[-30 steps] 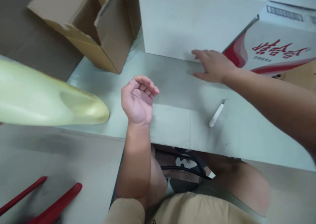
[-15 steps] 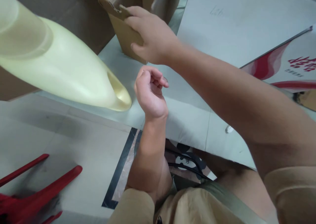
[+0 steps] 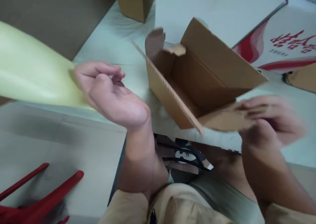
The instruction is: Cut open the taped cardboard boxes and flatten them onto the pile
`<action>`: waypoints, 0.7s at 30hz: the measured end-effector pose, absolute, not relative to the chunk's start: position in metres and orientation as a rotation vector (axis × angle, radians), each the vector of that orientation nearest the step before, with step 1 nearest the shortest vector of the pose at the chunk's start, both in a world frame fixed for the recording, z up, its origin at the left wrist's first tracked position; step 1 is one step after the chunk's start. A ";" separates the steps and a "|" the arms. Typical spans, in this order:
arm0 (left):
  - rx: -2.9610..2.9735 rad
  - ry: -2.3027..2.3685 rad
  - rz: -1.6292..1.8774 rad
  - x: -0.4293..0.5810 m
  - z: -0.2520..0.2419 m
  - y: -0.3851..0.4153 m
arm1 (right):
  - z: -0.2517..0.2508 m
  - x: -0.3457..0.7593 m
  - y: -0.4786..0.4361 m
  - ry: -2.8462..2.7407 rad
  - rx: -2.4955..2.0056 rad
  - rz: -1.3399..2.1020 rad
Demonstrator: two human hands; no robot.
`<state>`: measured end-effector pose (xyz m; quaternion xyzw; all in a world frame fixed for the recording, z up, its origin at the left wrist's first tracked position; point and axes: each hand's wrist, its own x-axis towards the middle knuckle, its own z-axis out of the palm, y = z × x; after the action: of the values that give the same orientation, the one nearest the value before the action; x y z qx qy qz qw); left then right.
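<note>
A small open cardboard box (image 3: pixel 168 102) sits tilted or standing on the pale surface in front of me, flaps raised and its inside in view. My right hand (image 3: pixel 274 118), blurred by motion, pinches the box's near right flap. My left hand (image 3: pixel 111 95) is palm up left of the box, fingers loosely curled and nothing in the palm. Behind its knuckles lies a smooth pale yellow tapered object (image 3: pixel 41 69); whether they touch I cannot tell.
A large cardboard box (image 3: pixel 49 16) and another carton (image 3: pixel 130 3) stand at the back left. A red-and-white printed box (image 3: pixel 283 39) lies at the right. Red legs (image 3: pixel 54 191), perhaps a stool's, show lower left. A patterned bag (image 3: pixel 185 155) is below the edge.
The small box now stands in front of me, with my right hand moved from the far carton to its right flap. My left hand has shifted left, towards the yellow object.
</note>
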<state>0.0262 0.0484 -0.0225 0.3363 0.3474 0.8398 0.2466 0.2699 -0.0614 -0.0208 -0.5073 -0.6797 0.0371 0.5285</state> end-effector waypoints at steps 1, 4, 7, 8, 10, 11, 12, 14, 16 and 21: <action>0.958 0.973 2.191 0.032 -0.029 0.052 | -0.023 0.282 -0.077 -1.616 -1.200 0.054; 1.064 0.887 1.770 0.054 -0.041 0.057 | -0.039 0.306 -0.104 -1.580 -1.119 -0.052; 1.001 0.678 1.593 0.076 -0.041 0.053 | -0.060 0.316 -0.110 -1.526 -1.172 -0.102; 0.983 0.635 1.568 0.082 -0.040 0.051 | -0.067 0.317 -0.110 -1.503 -1.183 -0.122; 0.986 0.589 1.543 0.091 -0.039 0.049 | -0.078 0.316 -0.108 -1.443 -1.211 -0.141; 0.998 0.579 1.545 0.094 -0.039 0.048 | -0.082 0.314 -0.108 -1.393 -1.227 -0.149; 1.010 0.577 1.556 0.098 -0.040 0.049 | -0.085 0.312 -0.107 -1.335 -1.246 -0.140; 1.019 0.585 1.599 0.104 -0.045 0.050 | -0.089 0.307 -0.106 -1.227 -1.280 -0.044; 1.008 0.601 1.670 0.111 -0.050 0.052 | -0.092 0.304 -0.106 -1.171 -1.266 0.113; 1.116 0.681 1.772 0.120 -0.065 0.060 | -0.099 0.304 -0.109 -1.186 -1.214 0.416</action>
<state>0.1200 0.0599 -0.0654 0.4520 0.2758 0.7174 0.4528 0.3044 -0.1095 -0.0987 -0.5325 -0.5204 0.1823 0.6421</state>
